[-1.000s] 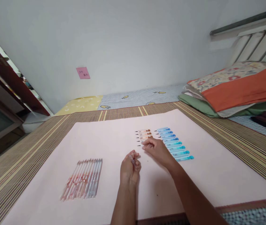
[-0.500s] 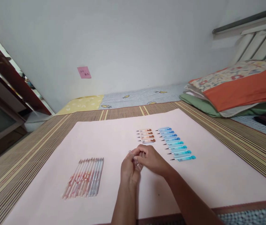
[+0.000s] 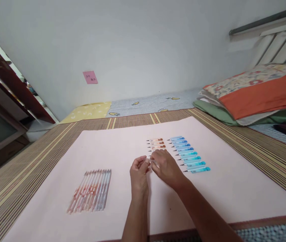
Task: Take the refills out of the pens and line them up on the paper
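Both hands hover close together over a pink sheet (image 3: 117, 144). My left hand (image 3: 140, 174) is turned palm inward with curled fingers, thumb and forefinger pinching a small pale piece I cannot make out. Against it my right hand (image 3: 164, 168) has its fingertips pressed together; what they grip is hidden. Just beyond the right fingers lies a short column of brown-ended pen-like pieces (image 3: 157, 143) with dark pointed tips, its nearest part covered by that hand. Right of it runs a column of blue to turquoise pen-like pieces (image 3: 190, 155), tips pointing left.
A row of translucent pens (image 3: 91, 191) in pink and grey tones lies on the left of the sheet. Under it is a striped mat (image 3: 42, 161). Folded bedding (image 3: 256, 94) is piled at the right. A wall (image 3: 143, 50) with a pink note (image 3: 90, 77) stands behind.
My right hand has moved slightly up and right, now covering the nearest brown-ended piece. The clear pieces seen between my hands before are now mostly hidden. My left fingers have curled up more.
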Tool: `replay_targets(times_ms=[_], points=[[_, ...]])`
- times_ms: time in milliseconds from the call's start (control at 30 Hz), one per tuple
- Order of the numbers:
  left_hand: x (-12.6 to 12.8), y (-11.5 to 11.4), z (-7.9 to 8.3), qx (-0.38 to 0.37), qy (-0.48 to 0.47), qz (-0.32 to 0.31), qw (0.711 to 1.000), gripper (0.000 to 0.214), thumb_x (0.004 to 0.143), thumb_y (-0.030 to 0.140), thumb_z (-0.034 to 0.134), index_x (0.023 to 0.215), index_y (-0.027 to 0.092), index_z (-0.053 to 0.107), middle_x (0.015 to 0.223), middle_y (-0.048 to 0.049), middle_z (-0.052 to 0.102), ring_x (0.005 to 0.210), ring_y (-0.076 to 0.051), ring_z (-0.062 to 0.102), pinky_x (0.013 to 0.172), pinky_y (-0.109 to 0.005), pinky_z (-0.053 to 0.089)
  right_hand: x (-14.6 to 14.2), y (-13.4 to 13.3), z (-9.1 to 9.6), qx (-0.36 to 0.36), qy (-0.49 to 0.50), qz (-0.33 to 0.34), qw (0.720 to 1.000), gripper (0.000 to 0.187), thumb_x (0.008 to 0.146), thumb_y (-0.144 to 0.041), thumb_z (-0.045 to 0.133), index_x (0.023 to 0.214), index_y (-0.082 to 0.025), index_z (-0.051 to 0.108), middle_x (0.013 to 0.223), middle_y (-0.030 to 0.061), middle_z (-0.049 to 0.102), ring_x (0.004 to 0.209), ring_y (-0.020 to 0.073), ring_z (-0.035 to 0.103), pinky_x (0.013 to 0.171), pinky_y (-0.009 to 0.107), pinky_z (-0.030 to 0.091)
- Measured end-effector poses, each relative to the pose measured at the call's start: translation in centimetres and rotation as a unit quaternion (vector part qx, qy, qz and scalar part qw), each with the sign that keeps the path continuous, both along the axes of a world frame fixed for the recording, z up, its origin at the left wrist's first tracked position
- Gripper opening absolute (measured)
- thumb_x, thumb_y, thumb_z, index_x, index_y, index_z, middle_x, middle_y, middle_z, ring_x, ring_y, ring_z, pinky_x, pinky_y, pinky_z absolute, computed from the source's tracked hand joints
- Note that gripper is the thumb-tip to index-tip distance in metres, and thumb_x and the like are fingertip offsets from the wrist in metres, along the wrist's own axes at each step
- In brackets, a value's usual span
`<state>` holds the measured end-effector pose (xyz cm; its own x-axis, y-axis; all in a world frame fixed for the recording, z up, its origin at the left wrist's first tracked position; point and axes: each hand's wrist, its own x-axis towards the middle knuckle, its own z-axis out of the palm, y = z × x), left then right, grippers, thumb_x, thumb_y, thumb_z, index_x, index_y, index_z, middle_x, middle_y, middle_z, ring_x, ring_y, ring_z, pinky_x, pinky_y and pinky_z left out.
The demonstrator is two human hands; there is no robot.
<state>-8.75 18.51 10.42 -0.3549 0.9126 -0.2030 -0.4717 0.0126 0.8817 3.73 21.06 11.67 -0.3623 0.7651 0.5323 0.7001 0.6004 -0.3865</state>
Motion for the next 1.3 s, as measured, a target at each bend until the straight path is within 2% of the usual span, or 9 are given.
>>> replay_targets(times_ms=[133, 267, 367, 633, 867, 967, 1100, 1200, 1300], points=[[0.0, 0.1, -0.2, 0.022, -0.001, 0.017, 1.000, 0.038, 0.059, 0.032, 0.090, 0.088, 0.014, 0.073, 0.080, -0.0042, 0.071, 0.075, -0.015, 0.064, 0.074, -0.028, 0.049, 0.2, -0.1, 0.3, -0.012, 0.034, 0.019, 0.999, 0.013, 0.090, -0.009, 0.055, 0.087, -0.020, 0.060, 0.088, 0.0046, 0.064, 0.085, 0.0205, 0.056, 0.078, 0.032, 0.041], [0.1, -0.1, 0.3, 0.044, -0.032, -0.017, 0.998, 0.035, 0.061, 0.028, 0.088, 0.089, 0.016, 0.071, 0.079, -0.0014, 0.070, 0.070, -0.012, 0.063, 0.071, -0.026, 0.049, 1.0, -0.1, 0.9, -0.080, 0.090, 0.040, 0.992, 0.013, 0.091, -0.012, 0.057, 0.092, -0.022, 0.065, 0.093, 0.0026, 0.064, 0.086, 0.0176, 0.059, 0.077, 0.029, 0.044], [0.3, -0.3, 0.7, 0.049, -0.052, -0.042, 0.997, 0.034, 0.061, 0.027, 0.088, 0.088, 0.016, 0.070, 0.080, -0.0011, 0.071, 0.069, -0.011, 0.063, 0.070, -0.025, 0.049, 1.5, -0.1, 1.1, -0.103, 0.099, 0.043, 0.989, 0.015, 0.090, -0.012, 0.056, 0.094, -0.023, 0.066, 0.096, 0.0018, 0.064, 0.085, 0.0162, 0.060, 0.076, 0.028, 0.045], [0.3, -0.1, 0.6, 0.041, -0.083, -0.051, 0.994, 0.041, 0.055, 0.016, 0.088, 0.092, 0.015, 0.072, 0.084, -0.0035, 0.073, 0.077, -0.013, 0.067, 0.074, -0.023, 0.051, 1.5, -0.1, 1.0, -0.043, 0.073, 0.010, 0.996, 0.018, 0.083, -0.005, 0.057, 0.087, -0.022, 0.059, 0.091, 0.0023, 0.062, 0.084, 0.0183, 0.058, 0.074, 0.028, 0.043], [0.5, 0.0, 0.7, 0.000, -0.087, -0.040, 0.995, 0.028, 0.061, 0.005, 0.081, 0.085, 0.013, 0.071, 0.080, -0.0053, 0.073, 0.071, -0.012, 0.067, 0.069, -0.022, 0.052, 1.4, -0.1, 1.1, 0.004, 0.027, 0.010, 1.000, 0.020, 0.083, -0.002, 0.053, 0.087, -0.022, 0.057, 0.092, 0.0039, 0.062, 0.084, 0.0199, 0.056, 0.074, 0.030, 0.042], [0.2, 0.0, 0.6, -0.039, -0.085, -0.005, 0.996, 0.022, 0.068, 0.001, 0.073, 0.087, 0.012, 0.071, 0.081, -0.0062, 0.072, 0.067, -0.011, 0.067, 0.064, -0.021, 0.052, 2.3, 0.5, 0.5, -0.003, 0.013, -0.014, 1.000, 0.019, 0.084, -0.004, 0.054, 0.090, -0.021, 0.059, 0.093, 0.0047, 0.062, 0.087, 0.0206, 0.057, 0.077, 0.030, 0.042], [-0.1, 0.0, 0.7, -0.064, -0.086, 0.024, 0.994, 0.018, 0.077, 0.001, 0.068, 0.091, 0.012, 0.070, 0.081, -0.0063, 0.072, 0.064, -0.010, 0.066, 0.058, -0.019, 0.050, 4.3, 1.9, -0.9, -0.055, -0.010, -0.072, 0.996, 0.017, 0.083, -0.004, 0.055, 0.086, -0.021, 0.061, 0.092, 0.0046, 0.064, 0.086, 0.0201, 0.058, 0.077, 0.030, 0.041], [0.0, 0.0, 0.9, -0.069, -0.096, 0.021, 0.993, 0.017, 0.077, 0.001, 0.067, 0.090, 0.012, 0.069, 0.081, -0.0062, 0.071, 0.062, -0.010, 0.066, 0.055, -0.019, 0.049, 5.1, 2.7, -2.1, -0.092, -0.041, -0.097, 0.990, 0.017, 0.083, -0.005, 0.057, 0.084, -0.020, 0.063, 0.091, 0.0040, 0.065, 0.084, 0.0190, 0.058, 0.076, 0.029, 0.038], [0.1, 0.0, 1.0, -0.076, -0.102, 0.019, 0.992, 0.017, 0.075, 0.002, 0.067, 0.088, 0.013, 0.069, 0.081, -0.0067, 0.072, 0.061, -0.010, 0.066, 0.053, -0.019, 0.049, 5.0, 3.1, -2.8, -0.098, -0.086, -0.110, 0.985, 0.017, 0.084, -0.005, 0.058, 0.082, -0.020, 0.065, 0.088, 0.0033, 0.067, 0.085, 0.0191, 0.057, 0.076, 0.030, 0.035]])
